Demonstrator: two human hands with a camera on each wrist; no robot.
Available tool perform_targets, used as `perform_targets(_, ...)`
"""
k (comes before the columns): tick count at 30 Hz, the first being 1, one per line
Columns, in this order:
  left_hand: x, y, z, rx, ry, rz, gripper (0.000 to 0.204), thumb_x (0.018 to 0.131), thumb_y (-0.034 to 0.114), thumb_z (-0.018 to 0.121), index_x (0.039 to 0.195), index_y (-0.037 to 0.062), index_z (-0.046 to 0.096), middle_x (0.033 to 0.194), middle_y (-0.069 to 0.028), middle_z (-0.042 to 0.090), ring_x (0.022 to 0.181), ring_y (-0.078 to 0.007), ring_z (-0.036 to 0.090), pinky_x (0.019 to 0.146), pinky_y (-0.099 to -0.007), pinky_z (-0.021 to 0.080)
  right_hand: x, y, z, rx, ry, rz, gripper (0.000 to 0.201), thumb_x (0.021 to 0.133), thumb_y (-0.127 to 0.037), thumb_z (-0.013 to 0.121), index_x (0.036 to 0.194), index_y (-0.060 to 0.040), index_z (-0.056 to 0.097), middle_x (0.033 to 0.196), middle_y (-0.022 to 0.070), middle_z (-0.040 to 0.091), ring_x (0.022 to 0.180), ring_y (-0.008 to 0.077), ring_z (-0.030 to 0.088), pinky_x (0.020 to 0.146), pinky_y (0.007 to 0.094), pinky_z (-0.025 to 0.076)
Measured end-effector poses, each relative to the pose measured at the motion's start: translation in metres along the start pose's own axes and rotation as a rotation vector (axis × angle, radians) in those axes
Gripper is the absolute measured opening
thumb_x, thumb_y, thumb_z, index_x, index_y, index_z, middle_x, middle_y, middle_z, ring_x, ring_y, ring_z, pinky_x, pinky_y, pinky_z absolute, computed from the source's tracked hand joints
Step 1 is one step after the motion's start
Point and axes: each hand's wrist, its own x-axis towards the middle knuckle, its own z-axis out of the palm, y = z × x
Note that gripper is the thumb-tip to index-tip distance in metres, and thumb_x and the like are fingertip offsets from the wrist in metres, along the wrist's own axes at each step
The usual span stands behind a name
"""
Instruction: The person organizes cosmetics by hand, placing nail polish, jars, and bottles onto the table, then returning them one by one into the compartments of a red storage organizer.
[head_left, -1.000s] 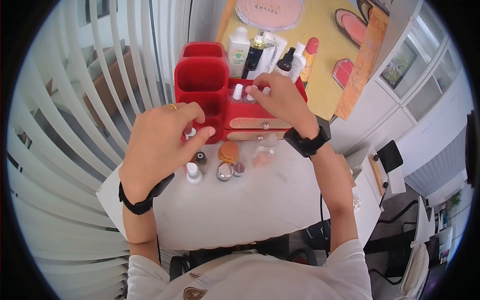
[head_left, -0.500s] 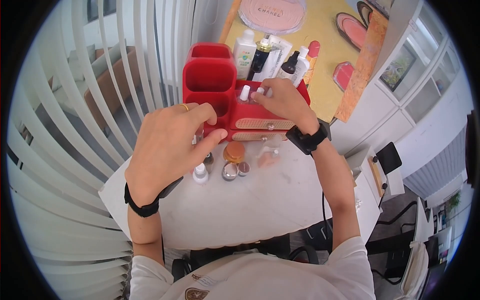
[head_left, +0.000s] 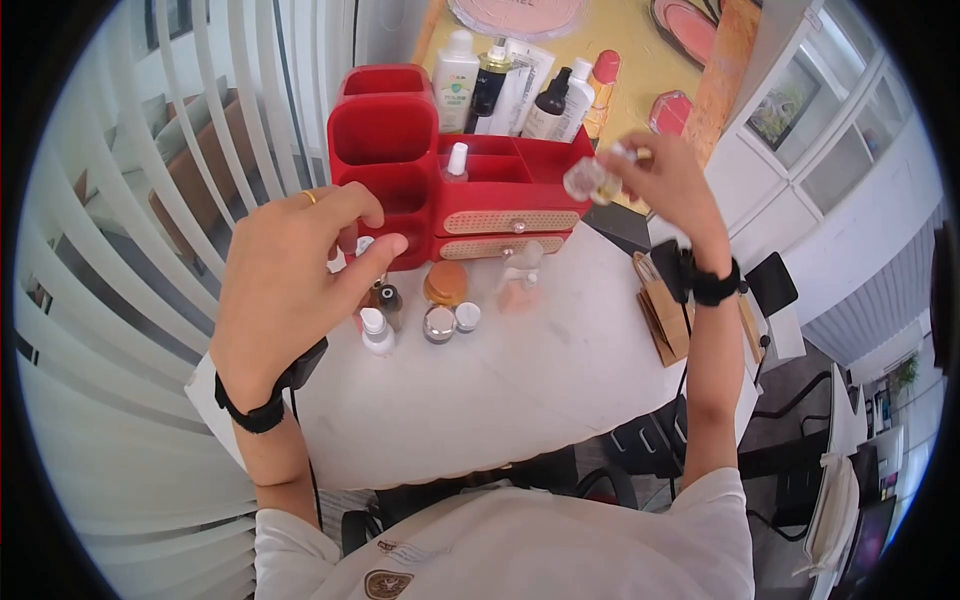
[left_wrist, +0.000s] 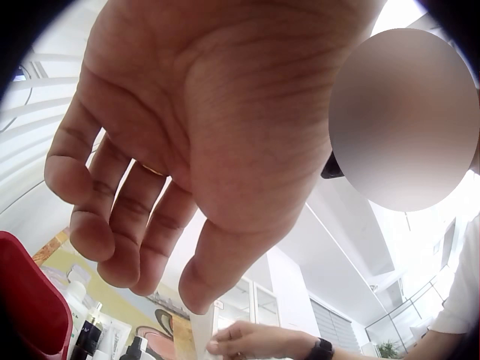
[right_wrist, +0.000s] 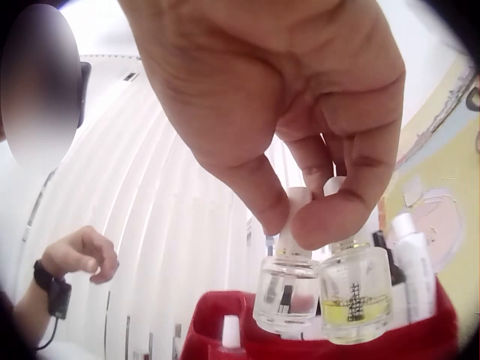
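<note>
My right hand pinches two small glass nail polish bottles by their white caps, up beside the right end of the red organizer. One nail polish bottle holds clear liquid; the other has yellow liquid at its bottom. A third white-capped bottle stands in the organizer's front compartment. My left hand hovers at the organizer's left front, over several small bottles. Its fingers are loosely bent with nothing in them, as the left wrist view shows.
On the white table stand a white pump bottle, an orange-lidded jar, two small jars and a clear pink-tinted bottle. Taller bottles and a tube fill the organizer's back. A paper bag sits at the right edge.
My right hand has lifted the two nail polish bottles out of the organizer's compartment and carried them to the right. The left hand has stayed near the organizer's left front.
</note>
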Motion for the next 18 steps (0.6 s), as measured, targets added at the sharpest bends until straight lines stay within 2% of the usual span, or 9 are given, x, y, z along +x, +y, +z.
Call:
perform_targets(3,0.001,0.001,0.0,0.004,-0.009,-0.015,0.018,0.079,0.021,0.077,0.085,0.0065,0.067,0.062,-0.0053,0.056,0.055,-0.0176,0.054,0.051,-0.03,0.041,-0.034,0.047,0.029,-0.016,-0.04,0.079,0.032,0.086,-0.025,0.073,0.09,0.0065,0.069,0.061,0.0167,0.06,0.054,0.0203,0.059,0.056,0.0336,0.047)
perform_targets(6,0.002,0.002,0.003,0.009,-0.033,-0.015,0.018,0.079,0.021,0.077,0.085,0.0068,0.067,0.062,-0.005,0.056,0.055,-0.0174,0.054,0.052,-0.03,0.041,-0.06,0.084,0.065,0.011,-0.047,0.096,0.03,0.085,-0.022,0.075,0.089,0.0067,0.069,0.069,0.0187,0.063,0.056,0.023,0.061,0.057,0.0357,0.048)
perform_targets(8,0.003,0.005,0.003,0.013,-0.044,-0.006,0.018,0.079,0.021,0.077,0.085,0.0068,0.067,0.062,-0.0048,0.056,0.055,-0.0172,0.054,0.052,-0.03,0.041,-0.07,0.093,0.084,-0.024,-0.063,0.068,0.031,0.084,-0.022,0.075,0.09,0.0071,0.069,0.08,0.0203,0.067,0.061,0.0253,0.064,0.059,0.0366,0.05)
perform_targets(10,0.004,0.009,0.001,0.028,-0.096,-0.01,0.02,0.081,0.022,0.075,0.081,0.0061,0.062,0.069,-0.0075,0.065,0.059,-0.0198,0.062,0.055,-0.0309,0.046,-0.075,0.099,0.097,0.002,-0.075,0.088,0.031,0.084,-0.022,0.075,0.09,0.0071,0.069,0.083,0.0205,0.068,0.062,0.0259,0.065,0.061,0.0362,0.051)
perform_targets(11,0.004,0.009,0.003,0.031,-0.096,-0.009,0.02,0.081,0.022,0.075,0.081,0.0061,0.062,0.069,-0.0075,0.065,0.059,-0.0198,0.062,0.055,-0.0309,0.046,-0.076,0.102,0.102,0.023,-0.091,0.105,0.031,0.084,-0.022,0.076,0.091,0.0071,0.069,0.085,0.0207,0.068,0.063,0.0266,0.066,0.062,0.0358,0.051)
perform_targets(13,0.002,0.005,0.006,0.014,-0.059,0.003,0.019,0.079,0.021,0.077,0.085,0.0058,0.068,0.063,-0.0048,0.056,0.056,-0.0172,0.054,0.053,-0.0302,0.041,-0.076,0.11,0.11,0.03,-0.112,0.13,0.031,0.084,-0.023,0.075,0.093,0.0067,0.07,0.087,0.0204,0.068,0.063,0.0267,0.066,0.063,0.035,0.052)
perform_targets(15,0.003,0.005,0.006,0.014,-0.06,0.0,0.019,0.079,0.021,0.077,0.085,0.0057,0.068,0.063,-0.0048,0.057,0.056,-0.0172,0.054,0.053,-0.0301,0.041,-0.075,0.113,0.116,0.012,-0.133,0.083,0.031,0.084,-0.023,0.074,0.094,0.0065,0.07,0.089,0.0213,0.068,0.064,0.0264,0.066,0.063,0.035,0.052)
perform_targets(18,0.003,0.005,0.007,0.015,-0.061,-0.005,0.02,0.079,0.021,0.077,0.085,0.0055,0.068,0.063,-0.0049,0.057,0.056,-0.0171,0.054,0.052,-0.0298,0.041,-0.073,0.113,0.118,-0.007,-0.151,0.108,0.035,0.081,-0.026,0.077,0.094,0.0057,0.07,0.089,0.0217,0.068,0.066,0.0252,0.067,0.063,0.0344,0.052)
